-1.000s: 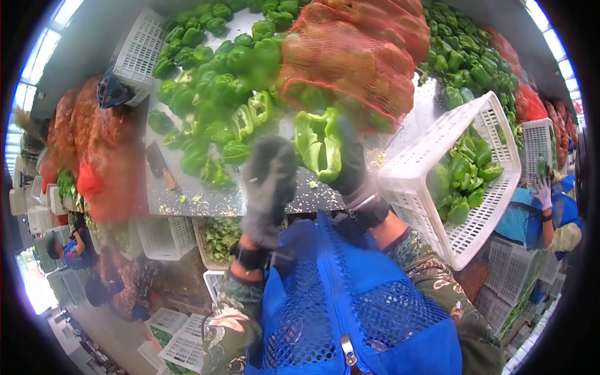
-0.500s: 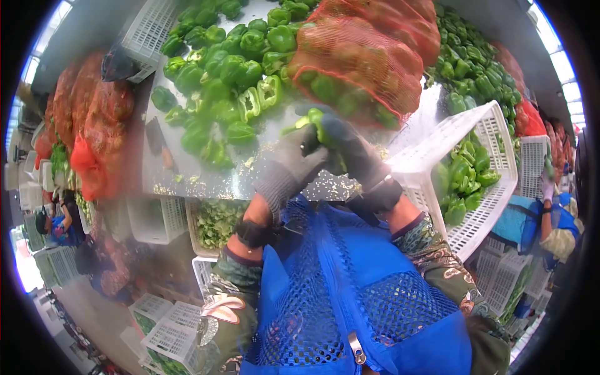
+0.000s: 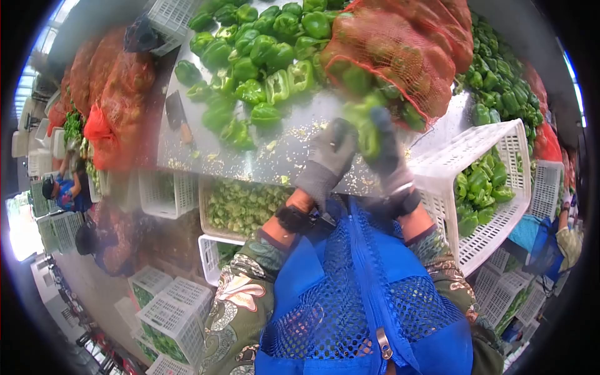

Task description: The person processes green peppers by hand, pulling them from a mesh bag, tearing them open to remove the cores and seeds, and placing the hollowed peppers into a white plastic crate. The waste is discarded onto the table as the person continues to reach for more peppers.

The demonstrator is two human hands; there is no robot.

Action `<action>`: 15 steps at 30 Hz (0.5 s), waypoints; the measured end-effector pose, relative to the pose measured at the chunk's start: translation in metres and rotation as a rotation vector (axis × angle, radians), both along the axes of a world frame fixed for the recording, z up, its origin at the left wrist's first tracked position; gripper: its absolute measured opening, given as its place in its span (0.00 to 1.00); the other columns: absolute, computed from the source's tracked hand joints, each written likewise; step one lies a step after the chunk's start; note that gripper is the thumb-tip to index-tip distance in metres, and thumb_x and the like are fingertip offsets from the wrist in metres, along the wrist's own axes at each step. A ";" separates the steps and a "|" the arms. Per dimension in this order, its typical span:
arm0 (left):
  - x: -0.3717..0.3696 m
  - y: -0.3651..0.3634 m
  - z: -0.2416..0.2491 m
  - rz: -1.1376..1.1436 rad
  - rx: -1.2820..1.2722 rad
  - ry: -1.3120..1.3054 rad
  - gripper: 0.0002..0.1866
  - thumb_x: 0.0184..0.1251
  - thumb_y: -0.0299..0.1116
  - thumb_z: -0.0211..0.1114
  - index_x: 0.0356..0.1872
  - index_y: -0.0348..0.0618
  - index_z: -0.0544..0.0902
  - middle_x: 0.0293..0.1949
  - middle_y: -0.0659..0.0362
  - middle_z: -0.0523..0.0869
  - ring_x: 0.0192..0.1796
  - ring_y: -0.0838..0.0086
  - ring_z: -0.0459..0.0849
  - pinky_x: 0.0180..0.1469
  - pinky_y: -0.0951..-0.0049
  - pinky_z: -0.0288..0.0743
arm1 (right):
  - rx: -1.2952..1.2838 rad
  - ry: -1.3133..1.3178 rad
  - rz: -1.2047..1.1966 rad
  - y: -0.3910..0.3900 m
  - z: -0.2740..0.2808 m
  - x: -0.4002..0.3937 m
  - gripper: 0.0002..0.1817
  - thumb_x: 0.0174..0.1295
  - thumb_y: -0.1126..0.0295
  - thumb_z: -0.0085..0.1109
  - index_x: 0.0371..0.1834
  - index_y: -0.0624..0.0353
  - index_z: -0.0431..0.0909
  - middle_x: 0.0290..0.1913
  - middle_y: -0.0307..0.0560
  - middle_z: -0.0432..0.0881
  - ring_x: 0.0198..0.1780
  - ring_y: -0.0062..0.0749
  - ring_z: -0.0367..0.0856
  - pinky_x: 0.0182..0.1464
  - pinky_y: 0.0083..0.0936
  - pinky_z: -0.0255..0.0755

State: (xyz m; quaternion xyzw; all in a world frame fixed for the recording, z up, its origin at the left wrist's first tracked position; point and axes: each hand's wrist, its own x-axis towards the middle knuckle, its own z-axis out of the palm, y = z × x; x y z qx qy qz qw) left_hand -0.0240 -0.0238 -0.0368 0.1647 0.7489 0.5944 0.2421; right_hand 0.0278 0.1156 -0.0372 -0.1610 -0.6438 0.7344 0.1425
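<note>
Above the front of the metal table [image 3: 300, 147], my right hand [image 3: 389, 153] in a dark glove is closed around a green bell pepper [image 3: 369, 134]. Motion blurs that pepper and the fingers on it. My left hand [image 3: 331, 153], in a grey glove, is closed close beside the pepper; whatever its curled fingers hold is hidden. Beyond the hands lies a heap of green bell peppers [image 3: 253, 53], with cut-open halves [image 3: 278, 86] at its near side. A red mesh sack [image 3: 406, 56] of peppers lies behind my right hand, its mouth toward me. Pale seeds dot the table.
A tilted white crate [image 3: 481, 240] with pepper pieces stands at right. A cleaver [image 3: 175, 110] rests on the table at left. Below the table edge sits a bin of pale scraps [image 3: 244, 209]. Stacked crates [image 3: 178, 306], red sacks [image 3: 122, 94] and other people [image 3: 65, 190] are around.
My hands have drawn slightly apart, and the pepper has shifted toward my right hand. The view has swung, so the table and sack appear farther right and higher.
</note>
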 end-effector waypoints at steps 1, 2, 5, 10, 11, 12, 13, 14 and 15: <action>-0.001 -0.015 0.010 -0.003 0.070 -0.210 0.10 0.67 0.35 0.59 0.43 0.42 0.80 0.33 0.50 0.85 0.34 0.63 0.84 0.37 0.64 0.77 | -0.595 0.032 -0.126 0.007 0.005 -0.004 0.21 0.66 0.55 0.59 0.55 0.57 0.73 0.46 0.41 0.79 0.43 0.22 0.77 0.42 0.18 0.78; -0.002 -0.030 0.019 0.015 0.128 -0.419 0.10 0.68 0.35 0.59 0.44 0.41 0.80 0.34 0.51 0.86 0.35 0.64 0.84 0.38 0.64 0.77 | -0.401 -0.042 -0.173 0.020 0.011 0.000 0.23 0.63 0.55 0.63 0.55 0.56 0.72 0.48 0.42 0.79 0.43 0.23 0.79 0.40 0.22 0.81; -0.020 -0.111 -0.045 -0.101 -0.293 0.213 0.16 0.65 0.37 0.61 0.51 0.41 0.80 0.41 0.50 0.86 0.42 0.61 0.85 0.45 0.61 0.77 | 0.637 -0.068 0.096 0.069 -0.004 0.014 0.31 0.55 0.62 0.72 0.61 0.52 0.70 0.52 0.43 0.79 0.50 0.30 0.79 0.47 0.26 0.79; -0.029 -0.165 -0.072 -0.495 -1.225 0.450 0.21 0.63 0.44 0.63 0.55 0.47 0.79 0.52 0.44 0.80 0.48 0.50 0.82 0.52 0.57 0.75 | 0.463 -0.175 -0.344 0.129 0.110 0.075 0.34 0.56 0.74 0.69 0.67 0.50 0.68 0.59 0.44 0.76 0.56 0.31 0.78 0.56 0.25 0.75; -0.037 -0.150 -0.074 -0.417 -1.003 0.346 0.21 0.64 0.44 0.62 0.55 0.47 0.79 0.52 0.44 0.79 0.48 0.50 0.82 0.52 0.57 0.75 | 0.535 -0.110 -0.403 0.149 0.119 0.103 0.36 0.55 0.73 0.69 0.69 0.54 0.66 0.62 0.44 0.75 0.58 0.32 0.77 0.60 0.28 0.74; -0.046 -0.131 -0.077 -0.329 -0.783 0.238 0.20 0.64 0.44 0.62 0.54 0.46 0.79 0.52 0.44 0.79 0.48 0.51 0.82 0.51 0.57 0.75 | 0.560 -0.178 -0.406 0.170 0.128 0.132 0.36 0.55 0.73 0.69 0.68 0.56 0.66 0.64 0.43 0.73 0.61 0.35 0.74 0.66 0.33 0.69; -0.053 -0.094 -0.068 -0.324 -0.698 0.251 0.19 0.66 0.44 0.60 0.54 0.45 0.79 0.50 0.45 0.79 0.48 0.51 0.81 0.52 0.57 0.75 | 0.909 -0.441 -0.310 0.200 0.125 0.169 0.34 0.57 0.73 0.68 0.68 0.57 0.66 0.64 0.44 0.73 0.63 0.34 0.72 0.66 0.31 0.68; -0.058 -0.057 -0.060 -0.341 -0.684 0.437 0.19 0.66 0.43 0.60 0.53 0.46 0.79 0.51 0.47 0.79 0.49 0.51 0.81 0.53 0.58 0.74 | 1.272 -0.673 -0.198 0.231 0.121 0.205 0.32 0.59 0.73 0.66 0.67 0.59 0.67 0.64 0.44 0.72 0.64 0.32 0.70 0.66 0.30 0.66; -0.069 -0.021 -0.065 -0.365 -0.649 0.455 0.20 0.66 0.44 0.59 0.54 0.46 0.79 0.53 0.48 0.79 0.54 0.50 0.79 0.55 0.56 0.73 | 1.169 -0.663 -0.257 0.229 0.122 0.217 0.32 0.59 0.72 0.66 0.67 0.59 0.67 0.64 0.44 0.72 0.64 0.32 0.70 0.65 0.29 0.66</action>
